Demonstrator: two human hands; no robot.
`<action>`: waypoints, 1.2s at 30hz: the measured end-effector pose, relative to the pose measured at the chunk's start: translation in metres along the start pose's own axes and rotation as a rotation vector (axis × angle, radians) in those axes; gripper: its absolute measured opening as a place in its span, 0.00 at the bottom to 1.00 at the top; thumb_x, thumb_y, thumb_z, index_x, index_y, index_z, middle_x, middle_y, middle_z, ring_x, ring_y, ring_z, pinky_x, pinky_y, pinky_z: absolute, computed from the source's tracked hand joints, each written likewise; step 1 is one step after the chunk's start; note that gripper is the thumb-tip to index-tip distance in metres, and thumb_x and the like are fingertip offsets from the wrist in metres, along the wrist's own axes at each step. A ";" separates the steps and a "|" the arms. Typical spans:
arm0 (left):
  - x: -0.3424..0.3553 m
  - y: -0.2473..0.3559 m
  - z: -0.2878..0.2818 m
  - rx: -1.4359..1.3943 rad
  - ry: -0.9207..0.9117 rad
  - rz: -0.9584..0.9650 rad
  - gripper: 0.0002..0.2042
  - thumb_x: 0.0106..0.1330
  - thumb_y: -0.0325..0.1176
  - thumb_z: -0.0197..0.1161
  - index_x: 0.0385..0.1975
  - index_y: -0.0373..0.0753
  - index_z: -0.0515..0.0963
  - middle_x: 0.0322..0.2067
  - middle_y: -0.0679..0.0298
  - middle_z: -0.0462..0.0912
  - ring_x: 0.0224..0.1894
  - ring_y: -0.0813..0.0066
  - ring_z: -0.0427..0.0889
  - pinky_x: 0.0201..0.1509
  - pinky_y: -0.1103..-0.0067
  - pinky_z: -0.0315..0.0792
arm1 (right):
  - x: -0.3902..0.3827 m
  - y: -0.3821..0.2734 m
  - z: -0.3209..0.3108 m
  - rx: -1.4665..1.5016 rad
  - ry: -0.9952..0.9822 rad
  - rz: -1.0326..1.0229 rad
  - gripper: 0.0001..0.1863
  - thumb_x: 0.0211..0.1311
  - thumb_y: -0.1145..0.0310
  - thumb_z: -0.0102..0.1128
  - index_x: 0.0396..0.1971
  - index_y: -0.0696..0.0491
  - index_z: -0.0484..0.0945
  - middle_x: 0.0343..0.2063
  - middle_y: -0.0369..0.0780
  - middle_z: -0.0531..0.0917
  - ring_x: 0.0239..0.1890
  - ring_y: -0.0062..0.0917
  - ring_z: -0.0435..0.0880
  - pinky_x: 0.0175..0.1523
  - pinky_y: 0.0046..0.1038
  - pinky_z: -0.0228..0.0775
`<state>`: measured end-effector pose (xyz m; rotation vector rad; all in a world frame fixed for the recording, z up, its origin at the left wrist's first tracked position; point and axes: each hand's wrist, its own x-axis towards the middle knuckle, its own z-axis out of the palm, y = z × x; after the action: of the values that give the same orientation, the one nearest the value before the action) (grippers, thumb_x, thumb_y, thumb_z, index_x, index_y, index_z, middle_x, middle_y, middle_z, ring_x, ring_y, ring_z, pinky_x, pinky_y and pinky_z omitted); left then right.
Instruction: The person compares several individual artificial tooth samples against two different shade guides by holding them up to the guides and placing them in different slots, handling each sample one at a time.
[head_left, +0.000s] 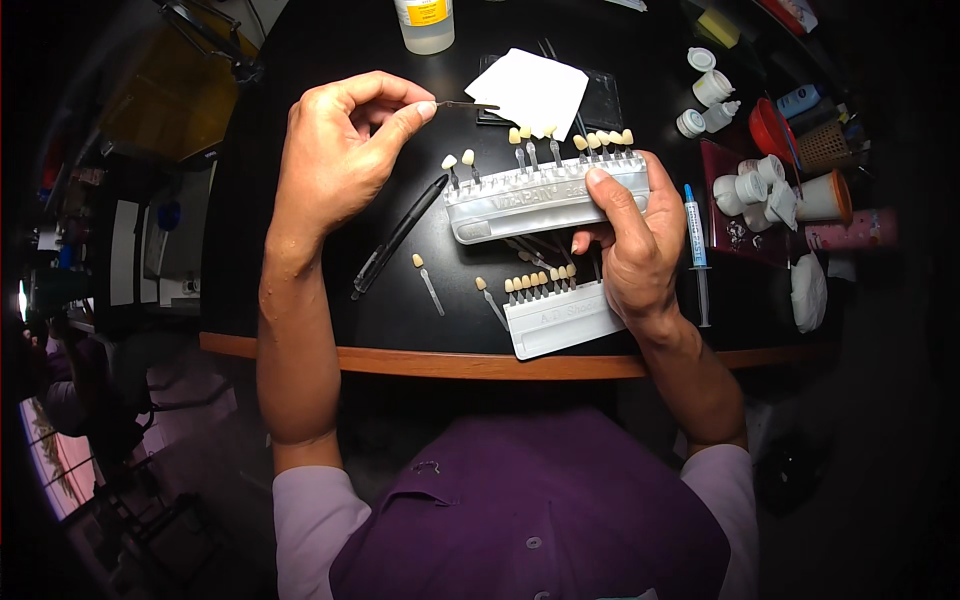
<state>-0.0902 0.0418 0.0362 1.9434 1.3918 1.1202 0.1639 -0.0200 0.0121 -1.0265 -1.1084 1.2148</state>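
My right hand (645, 230) grips a silver-grey dental shade guide (530, 207), thumb across its front. Tooth-shaped tabs stand along its upper edge, with gaps between them. Above and left of it, my left hand (350, 135) pinches a thin, dark metallic strip (465, 104) between thumb and forefinger. The strip's far end overlaps a white paper sheet (530, 95), and I cannot make out its exact kind. Below the held guide lies a white shade guide (562, 322) with a row of tabs, partly covered by my right hand. Loose shade tabs (431, 286) lie on the table to its left.
A black pen (400, 238) lies left of the held guide. A syringe (697, 255) with blue ends lies at right, near several white jars (712, 88) and a red bowl (768, 127). A clear bottle (427, 30) stands at the back. The table's wooden edge (420, 361) runs along the front.
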 end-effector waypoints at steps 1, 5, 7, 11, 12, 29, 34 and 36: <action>0.000 0.001 0.000 -0.001 0.005 -0.006 0.06 0.67 0.30 0.71 0.37 0.33 0.87 0.25 0.71 0.83 0.28 0.90 0.76 0.34 0.88 0.68 | 0.000 0.000 0.000 -0.003 -0.007 0.003 0.09 0.72 0.71 0.56 0.45 0.60 0.73 0.33 0.41 0.84 0.28 0.17 0.82 0.25 0.18 0.74; -0.001 0.000 -0.005 -0.008 -0.065 0.051 0.06 0.66 0.29 0.71 0.38 0.33 0.87 0.28 0.68 0.86 0.30 0.88 0.79 0.36 0.88 0.71 | 0.000 0.002 0.001 0.002 -0.028 0.021 0.10 0.70 0.71 0.58 0.43 0.62 0.74 0.33 0.42 0.85 0.28 0.18 0.83 0.24 0.19 0.76; -0.002 -0.002 -0.005 -0.194 -0.124 0.010 0.06 0.66 0.26 0.70 0.39 0.31 0.86 0.32 0.63 0.88 0.33 0.83 0.85 0.40 0.86 0.78 | -0.001 0.003 0.001 -0.003 -0.039 0.026 0.10 0.69 0.72 0.58 0.43 0.62 0.74 0.33 0.42 0.85 0.27 0.18 0.83 0.24 0.19 0.76; -0.003 0.004 -0.005 -0.300 -0.179 -0.020 0.05 0.66 0.23 0.69 0.39 0.29 0.85 0.34 0.58 0.89 0.36 0.77 0.88 0.45 0.81 0.83 | -0.003 0.003 0.000 -0.046 -0.078 0.028 0.08 0.71 0.72 0.55 0.45 0.60 0.73 0.32 0.40 0.83 0.27 0.16 0.81 0.23 0.17 0.73; -0.003 0.004 -0.005 -0.360 -0.181 -0.025 0.06 0.66 0.23 0.69 0.39 0.29 0.85 0.34 0.57 0.89 0.35 0.76 0.88 0.44 0.81 0.83 | -0.003 0.003 0.000 -0.048 -0.081 0.032 0.08 0.71 0.72 0.55 0.45 0.60 0.73 0.32 0.40 0.83 0.27 0.16 0.81 0.23 0.17 0.73; -0.004 0.001 -0.003 -0.524 -0.198 0.062 0.06 0.67 0.24 0.69 0.40 0.30 0.84 0.35 0.57 0.87 0.37 0.74 0.88 0.47 0.80 0.82 | -0.005 0.001 0.004 -0.013 -0.084 0.057 0.09 0.68 0.74 0.58 0.43 0.63 0.74 0.31 0.41 0.84 0.23 0.15 0.81 0.23 0.17 0.75; -0.004 0.002 -0.006 -0.598 -0.236 0.054 0.04 0.67 0.26 0.68 0.35 0.33 0.82 0.39 0.55 0.88 0.38 0.75 0.88 0.41 0.83 0.79 | -0.006 0.002 0.004 -0.022 -0.088 0.070 0.09 0.68 0.74 0.58 0.43 0.63 0.74 0.31 0.40 0.84 0.24 0.15 0.81 0.23 0.17 0.76; -0.005 0.005 -0.007 -0.597 -0.248 0.028 0.04 0.67 0.27 0.68 0.35 0.33 0.82 0.39 0.56 0.88 0.37 0.76 0.88 0.41 0.83 0.78 | -0.007 0.003 0.006 0.004 -0.096 0.072 0.08 0.68 0.74 0.58 0.42 0.62 0.74 0.31 0.40 0.84 0.24 0.15 0.81 0.23 0.16 0.75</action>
<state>-0.0944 0.0351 0.0424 1.5967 0.7823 1.1020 0.1577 -0.0265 0.0097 -1.0209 -1.1508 1.3355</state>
